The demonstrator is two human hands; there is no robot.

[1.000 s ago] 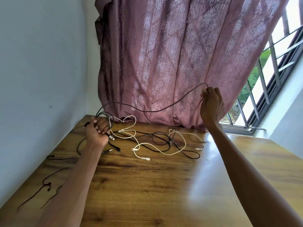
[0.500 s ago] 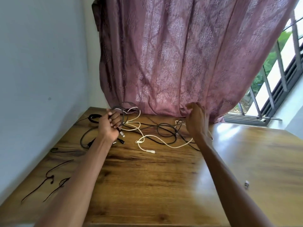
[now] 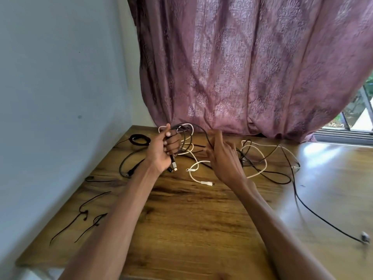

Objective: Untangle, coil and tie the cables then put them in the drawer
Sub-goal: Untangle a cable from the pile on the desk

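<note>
My left hand (image 3: 163,150) grips a bunch of black and white cable loops (image 3: 184,138) held upright above the wooden table (image 3: 201,219). My right hand (image 3: 222,158) pinches a black cable (image 3: 203,134) that runs from that bunch. A tangle of white cable (image 3: 260,156) and black cable lies on the table behind and right of my right hand. One long black cable (image 3: 314,211) trails to a plug (image 3: 364,238) near the right edge. A white cable end (image 3: 203,181) lies below my hands.
A coiled black cable (image 3: 139,139) lies at the table's back left. Thin black cords (image 3: 80,215) lie along the left edge by the wall. A mauve curtain (image 3: 252,67) hangs behind the table. A window (image 3: 355,118) shows at right.
My right hand came down from high at the curtain and moved left, close to my left hand. The left hand's bundle has gained loops and lifted. The view shifted right.
</note>
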